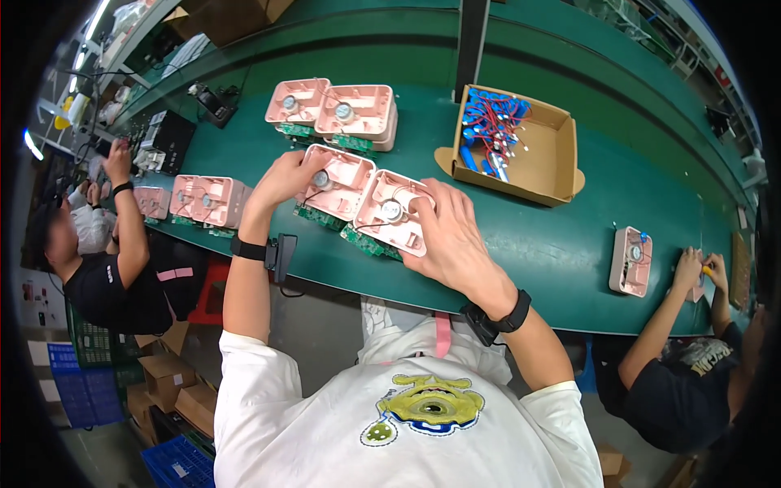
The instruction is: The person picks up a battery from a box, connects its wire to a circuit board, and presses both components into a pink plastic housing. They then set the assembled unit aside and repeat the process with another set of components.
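Observation:
Two open pink plastic housings lie side by side in front of me, each with a round silver speaker and thin wires inside. On the left housing (351,176), my left hand (286,177) grips the far left wall, fingers reaching over its rim. My right hand (457,236) is closed round the right side of the right housing (376,213), its thumb at the near edge and fingers over the wall. Green circuit boards (366,242) stick out along the near sides of both. The two housings touch or nearly touch at their adjoining walls.
Behind them stand more pink housings (363,122) with circuit boards. A cardboard box (547,185) to the right holds blue wired batteries (492,122). Other pink housings (210,203) sit at left and one (631,260) at right. People work at both sides of the green table (521,260).

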A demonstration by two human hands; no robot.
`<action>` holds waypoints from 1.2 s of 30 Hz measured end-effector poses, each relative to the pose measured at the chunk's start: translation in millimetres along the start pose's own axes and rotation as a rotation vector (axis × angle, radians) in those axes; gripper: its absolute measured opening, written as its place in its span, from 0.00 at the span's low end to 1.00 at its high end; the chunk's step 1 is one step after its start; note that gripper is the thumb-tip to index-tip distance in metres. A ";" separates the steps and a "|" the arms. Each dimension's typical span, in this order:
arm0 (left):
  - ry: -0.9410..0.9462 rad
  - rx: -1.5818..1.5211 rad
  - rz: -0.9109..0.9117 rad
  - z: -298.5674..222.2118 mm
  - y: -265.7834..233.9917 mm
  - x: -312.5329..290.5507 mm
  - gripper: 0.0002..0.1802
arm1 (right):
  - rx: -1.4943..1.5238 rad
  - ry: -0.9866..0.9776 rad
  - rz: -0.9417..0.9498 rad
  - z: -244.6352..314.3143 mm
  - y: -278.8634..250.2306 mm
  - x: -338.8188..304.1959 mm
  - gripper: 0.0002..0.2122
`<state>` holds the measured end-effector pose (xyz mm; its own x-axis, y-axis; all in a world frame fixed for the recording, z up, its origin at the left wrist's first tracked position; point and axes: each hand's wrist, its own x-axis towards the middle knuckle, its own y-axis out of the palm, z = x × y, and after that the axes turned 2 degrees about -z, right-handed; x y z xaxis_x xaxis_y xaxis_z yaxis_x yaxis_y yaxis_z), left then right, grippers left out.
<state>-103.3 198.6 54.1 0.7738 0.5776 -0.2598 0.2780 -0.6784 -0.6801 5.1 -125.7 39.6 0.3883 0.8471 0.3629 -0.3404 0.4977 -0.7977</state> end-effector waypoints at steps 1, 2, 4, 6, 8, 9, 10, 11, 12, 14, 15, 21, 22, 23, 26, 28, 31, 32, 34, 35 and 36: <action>-0.032 0.003 0.021 -6.8 3.3 -2.1 0.34 | -0.004 -0.004 -0.025 -0.7 -6.6 -3.5 0.36; -0.031 -0.008 0.037 -10.7 6.0 -4.7 0.34 | -0.009 -0.009 -0.049 -1.4 -13.7 -7.4 0.36; 0.053 0.094 -0.103 -13.5 8.8 -12.6 0.31 | -0.034 0.058 -0.088 0.7 -39.3 -28.7 0.36; 0.364 0.360 -0.480 -11.4 20.8 -20.5 0.24 | -0.073 0.177 -0.195 4.5 -61.5 -59.6 0.36; 0.666 0.455 -0.862 -36.5 36.2 -50.1 0.14 | -0.154 0.295 -0.198 3.0 -68.0 -86.9 0.37; 0.692 0.350 -0.924 -63.9 44.8 -78.9 0.12 | -0.204 0.385 -0.205 1.1 -68.3 -100.6 0.38; 0.716 0.178 -0.823 -70.4 60.9 -104.8 0.12 | -0.248 0.467 -0.211 -0.3 -69.4 -110.9 0.38; 0.734 0.004 -0.720 -75.2 78.5 -124.9 0.13 | -0.267 0.484 -0.204 -2.8 -67.0 -118.8 0.38; 0.751 -0.071 -0.547 -83.2 102.7 -137.2 0.14 | -0.292 0.527 -0.219 -5.2 -61.7 -126.2 0.39; 0.667 -0.185 -0.261 -102.0 149.9 -150.9 0.18 | -0.324 0.591 -0.247 -4.8 -56.3 -134.6 0.42; 0.576 -0.230 -0.141 -109.0 170.6 -151.8 0.20 | -0.330 0.594 -0.244 -3.0 -57.3 -135.3 0.42; 0.532 -0.291 0.017 -124.0 233.6 -119.8 0.23 | -0.322 0.586 -0.188 -11.2 -70.6 -140.6 0.27; 0.547 -0.284 0.026 -123.0 236.0 -116.2 0.23 | -0.358 0.544 -0.179 -18.2 -75.2 -140.4 0.22; 0.570 -0.233 0.015 -121.9 237.3 -112.2 0.23 | -0.360 0.555 -0.196 -25.7 -80.1 -138.7 0.22; 0.628 -0.123 0.005 -124.6 235.3 -106.9 0.22 | -0.267 0.456 -0.140 -45.7 -100.8 -137.7 0.10; 0.575 -0.057 0.048 -130.5 228.6 -104.9 0.20 | -0.187 0.480 -0.156 -51.0 -118.6 -140.6 0.10; 0.575 0.026 0.053 -143.9 224.3 -105.2 0.19 | -0.031 0.511 -0.188 -51.2 -133.4 -139.4 0.09; 0.586 0.071 0.034 -148.7 224.4 -107.9 0.18 | 0.100 0.599 -0.217 -49.8 -134.1 -137.9 0.09; 0.620 0.123 0.019 -152.8 225.0 -106.9 0.17 | 0.368 0.767 -0.282 -47.7 -134.9 -134.2 0.10; 0.703 0.144 -0.024 -150.4 228.1 -102.5 0.18 | 0.365 0.769 -0.305 -50.9 -131.9 -133.1 0.10; 0.779 0.161 -0.068 -148.8 231.6 -100.6 0.19 | 0.440 0.745 -0.299 -58.4 -124.4 -134.3 0.10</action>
<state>-32.1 -84.3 24.7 0.9498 0.0918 0.2992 0.2994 -0.5448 -0.7833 45.3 -312.1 61.9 0.9127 0.4085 -0.0015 -0.3732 0.8323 -0.4099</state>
